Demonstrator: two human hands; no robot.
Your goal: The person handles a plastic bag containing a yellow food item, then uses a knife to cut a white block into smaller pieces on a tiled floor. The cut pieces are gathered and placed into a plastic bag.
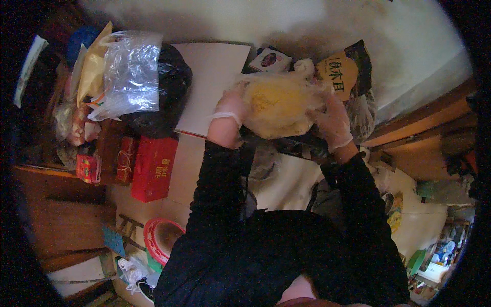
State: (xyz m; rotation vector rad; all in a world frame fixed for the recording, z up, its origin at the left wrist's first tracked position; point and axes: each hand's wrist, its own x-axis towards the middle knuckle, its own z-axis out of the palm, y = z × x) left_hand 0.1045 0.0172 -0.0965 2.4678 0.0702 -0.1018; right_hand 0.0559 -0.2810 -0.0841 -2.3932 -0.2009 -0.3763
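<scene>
In front of me a clear plastic bag (280,105) with yellowish contents is stretched between my hands. My left hand (231,103), in a thin see-through glove, grips the bag's left side. The right side is held by my right hand (333,119), gloved the same way. The contents are blurred, so I cannot tell what they are. Just beyond the bag stand a white box (270,60) with a dark oval picture and a small whitish round object (304,67). A tan and black package (339,73) bearing writing leans behind my right hand.
A white panel (211,76) stands to the left, beside a black plastic bag (172,80) and a clear plastic bag (132,73). Lower left are a red box (154,169), a red-rimmed basket (151,241) and a small red packet (89,169). A wooden edge (422,113) runs along the right.
</scene>
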